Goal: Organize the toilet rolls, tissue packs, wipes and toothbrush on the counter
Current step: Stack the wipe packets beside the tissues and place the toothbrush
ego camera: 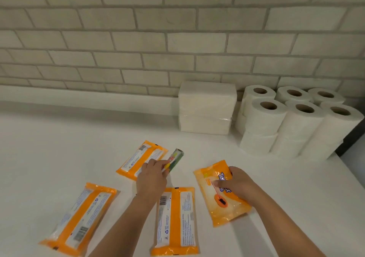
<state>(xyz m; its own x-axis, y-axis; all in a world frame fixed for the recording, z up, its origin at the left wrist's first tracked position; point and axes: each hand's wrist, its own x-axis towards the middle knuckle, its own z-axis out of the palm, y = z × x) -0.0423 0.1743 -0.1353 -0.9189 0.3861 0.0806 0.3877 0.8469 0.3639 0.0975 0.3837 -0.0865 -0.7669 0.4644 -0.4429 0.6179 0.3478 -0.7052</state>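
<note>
Here, the left hand, just below the middle of the frame, pinches a packaged toothbrush near its lower end, so the pack angles up and to the right above the white counter. The right hand, right of centre, grips the upper right part of an orange wipes pack lying face up, thumb across its front and fingers curled over the far edge. Three more orange packs lie back side up: one behind the left hand, one between the forearms at the bottom centre, and one at the lower left. In the right half of the frame, against the pale brick wall, two white tissue packs sit stacked one on the other. Just to their right, toilet rolls stand upright in two layers, packed close together, near the counter's right edge.
</note>
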